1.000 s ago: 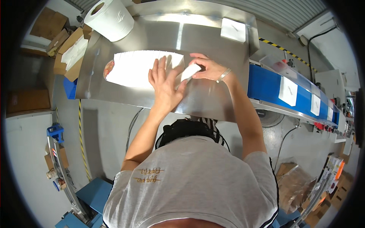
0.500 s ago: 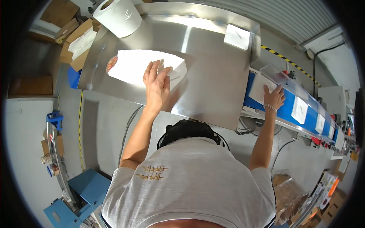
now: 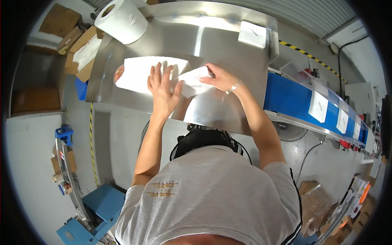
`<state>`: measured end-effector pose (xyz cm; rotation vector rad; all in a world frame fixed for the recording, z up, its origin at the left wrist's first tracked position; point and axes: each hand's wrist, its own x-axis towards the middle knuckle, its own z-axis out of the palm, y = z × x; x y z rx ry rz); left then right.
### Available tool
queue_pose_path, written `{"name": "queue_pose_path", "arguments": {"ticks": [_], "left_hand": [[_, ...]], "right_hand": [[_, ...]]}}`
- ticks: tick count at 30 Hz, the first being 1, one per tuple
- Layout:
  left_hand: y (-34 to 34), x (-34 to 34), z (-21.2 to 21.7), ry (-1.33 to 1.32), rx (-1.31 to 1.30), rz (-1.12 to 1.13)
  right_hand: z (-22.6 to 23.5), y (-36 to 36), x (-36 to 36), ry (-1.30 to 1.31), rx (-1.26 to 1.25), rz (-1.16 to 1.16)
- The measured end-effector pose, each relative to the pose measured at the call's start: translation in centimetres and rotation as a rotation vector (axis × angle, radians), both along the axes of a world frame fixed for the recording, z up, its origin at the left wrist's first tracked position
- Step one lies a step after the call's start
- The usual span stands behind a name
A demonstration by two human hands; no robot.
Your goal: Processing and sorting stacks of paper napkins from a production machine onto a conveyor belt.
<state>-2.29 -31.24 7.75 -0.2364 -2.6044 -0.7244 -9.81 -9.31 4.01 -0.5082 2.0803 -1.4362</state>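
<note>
A white packet [image 3: 199, 80] is clamped in the right hand [image 3: 221, 78], over the near middle of the surface [image 3: 228, 49].
Just left, the left hand [image 3: 162, 87] lies spread on a row of white packets [image 3: 136, 74]; a white roll [image 3: 130, 25] stands far left, and a blue belt [image 3: 282, 93] runs off right.

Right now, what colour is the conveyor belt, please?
The conveyor belt is blue, clearest in head view.
</note>
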Motion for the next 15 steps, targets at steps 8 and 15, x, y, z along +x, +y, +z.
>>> {"name": "queue_pose_path", "arguments": {"ticks": [8, 15], "left_hand": [[-0.8, -0.3, -0.3, 0.018, 0.04, -0.014], [-1.1, -0.3, -0.2, 0.009, 0.058, -0.01]], "right_hand": [[-11.1, 20.1, 6.9, 0.1, 0.002, -1.09], [-2.4, 19.7, 7.3, 0.724, 0.99, -1.005]]}}
